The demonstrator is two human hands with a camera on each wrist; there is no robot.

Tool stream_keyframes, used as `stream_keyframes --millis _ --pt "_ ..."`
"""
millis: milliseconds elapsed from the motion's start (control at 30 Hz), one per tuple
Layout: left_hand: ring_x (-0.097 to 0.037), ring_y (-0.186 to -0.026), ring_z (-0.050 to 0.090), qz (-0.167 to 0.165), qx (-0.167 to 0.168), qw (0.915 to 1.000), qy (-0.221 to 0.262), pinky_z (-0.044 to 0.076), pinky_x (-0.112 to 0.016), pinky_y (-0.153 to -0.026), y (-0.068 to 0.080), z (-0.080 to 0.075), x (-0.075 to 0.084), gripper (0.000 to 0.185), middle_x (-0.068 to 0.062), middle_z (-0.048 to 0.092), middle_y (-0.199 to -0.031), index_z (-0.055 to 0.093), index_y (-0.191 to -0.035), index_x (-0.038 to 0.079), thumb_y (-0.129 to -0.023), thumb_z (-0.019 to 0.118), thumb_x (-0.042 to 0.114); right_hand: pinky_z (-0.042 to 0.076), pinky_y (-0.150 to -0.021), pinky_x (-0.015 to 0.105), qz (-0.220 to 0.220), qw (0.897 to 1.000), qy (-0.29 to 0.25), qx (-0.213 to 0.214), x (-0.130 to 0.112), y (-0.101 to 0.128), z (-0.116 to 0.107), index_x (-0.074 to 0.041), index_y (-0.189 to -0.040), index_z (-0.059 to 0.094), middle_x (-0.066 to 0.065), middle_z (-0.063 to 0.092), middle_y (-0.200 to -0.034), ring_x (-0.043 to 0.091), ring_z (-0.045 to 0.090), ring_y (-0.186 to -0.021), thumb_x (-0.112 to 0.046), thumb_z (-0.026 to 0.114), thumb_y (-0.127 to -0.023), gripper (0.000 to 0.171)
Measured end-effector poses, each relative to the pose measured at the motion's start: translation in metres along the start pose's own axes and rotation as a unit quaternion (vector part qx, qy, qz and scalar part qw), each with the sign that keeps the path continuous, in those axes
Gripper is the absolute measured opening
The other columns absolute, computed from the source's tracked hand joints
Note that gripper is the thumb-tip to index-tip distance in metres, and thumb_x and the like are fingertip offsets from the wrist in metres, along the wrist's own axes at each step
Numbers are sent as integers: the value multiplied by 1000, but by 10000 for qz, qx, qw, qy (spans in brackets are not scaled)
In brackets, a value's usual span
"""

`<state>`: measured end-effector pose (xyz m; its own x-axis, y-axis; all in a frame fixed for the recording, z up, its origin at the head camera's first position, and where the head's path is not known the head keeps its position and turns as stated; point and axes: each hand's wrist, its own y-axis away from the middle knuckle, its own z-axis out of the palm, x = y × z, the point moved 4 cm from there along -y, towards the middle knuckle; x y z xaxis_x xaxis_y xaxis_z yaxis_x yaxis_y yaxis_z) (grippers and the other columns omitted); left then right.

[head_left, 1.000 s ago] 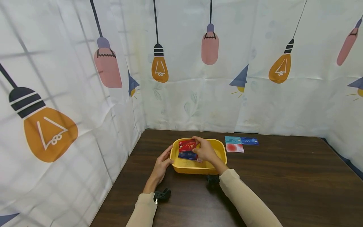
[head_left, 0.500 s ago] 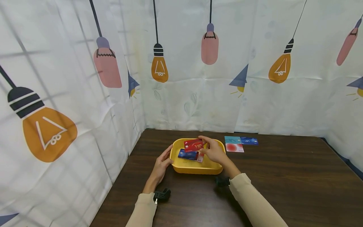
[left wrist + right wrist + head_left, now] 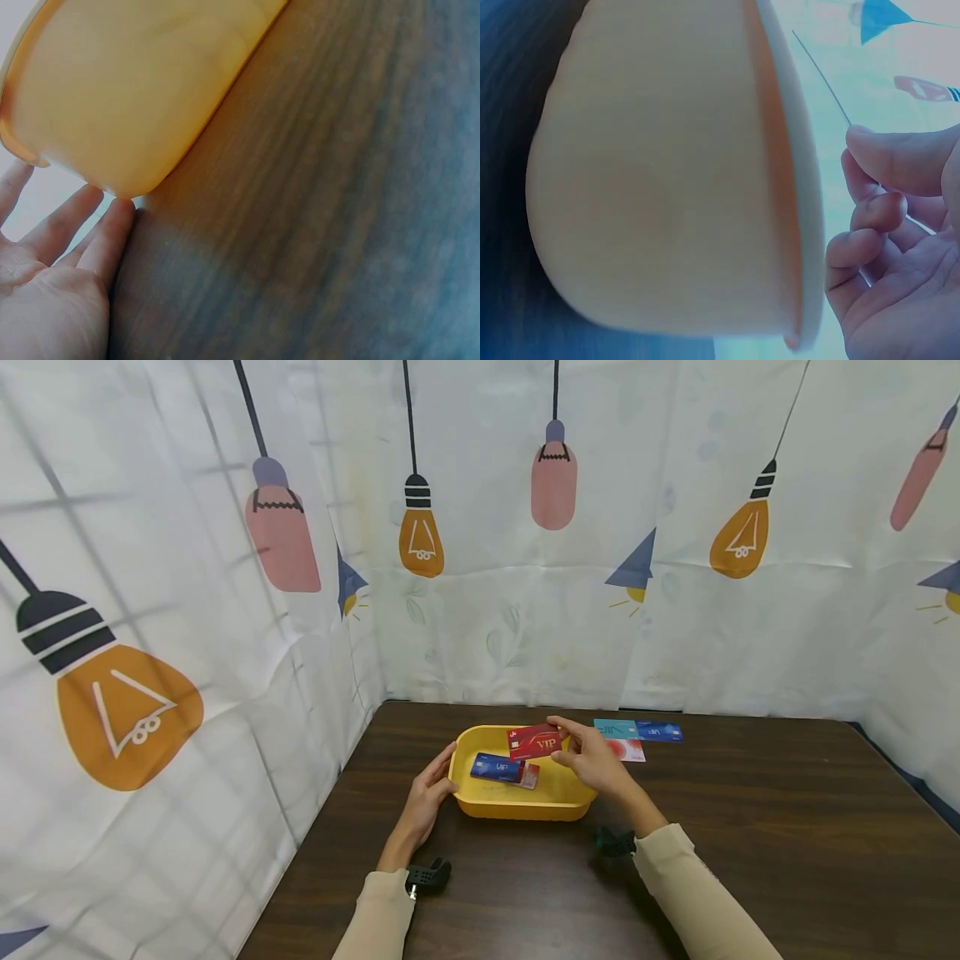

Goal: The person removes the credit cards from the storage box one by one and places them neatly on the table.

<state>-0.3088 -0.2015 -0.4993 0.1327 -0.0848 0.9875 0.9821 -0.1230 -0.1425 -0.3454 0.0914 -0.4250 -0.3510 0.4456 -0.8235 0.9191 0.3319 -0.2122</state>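
- Red VIP card [image 3: 534,742] now sits higher and further right than a second ago, lifted over the yellow tub's [image 3: 480,802] far right corner, pinched in the right hand [image 3: 592,758].
- Blue card [image 3: 497,767] stays in the tub.
- Left hand [image 3: 429,792], fingers straight, still steadies the tub's left wall.
- Judging by this, the card is leaving the tub, heading toward the cards on the table [image 3: 637,737].

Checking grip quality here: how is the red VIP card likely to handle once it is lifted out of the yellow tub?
The red VIP card is probably stiff: pinched at one edge by the right hand, it stays flat without drooping. It looks thin and light, edge-on like a line in the right wrist view. Its glossy face may be slippery.
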Motion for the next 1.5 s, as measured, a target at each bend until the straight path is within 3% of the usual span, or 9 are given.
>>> stream_keyframes --millis 533,1067,1500 --pt "-40 -138 47 -41 0 10000 -34 51 -28 -104 0 0 0 69 -22 44 -157 38 -159 14 -94 49 -4 39 -57 25 239 9996 -50 156 19 3 -35 -10 -151 51 12 53 -108 23 44 -74 -6 66 -97 56" --pt "-38 -140 46 1 -40 10000 -34 51 -24 -103 -1 0 -1 69 -22 41 -160 37 -160 12 -94 50 -4 38 -49 27 191 9992 123 319 47 12 -79 -6 -152 49 18 56 -117 15 41 -59 -5 65 -96 58" --pt "-37 -142 44 -75 23 10000 -13 51 -22 -102 -1 0 -1 70 -19 40 -161 37 -160 13 -93 51 -3 42 -54 27 499 9964 213 654 64 22 -106 -4 -151 49 18 54 -110 14 46 -68 -8 68 -95 59"
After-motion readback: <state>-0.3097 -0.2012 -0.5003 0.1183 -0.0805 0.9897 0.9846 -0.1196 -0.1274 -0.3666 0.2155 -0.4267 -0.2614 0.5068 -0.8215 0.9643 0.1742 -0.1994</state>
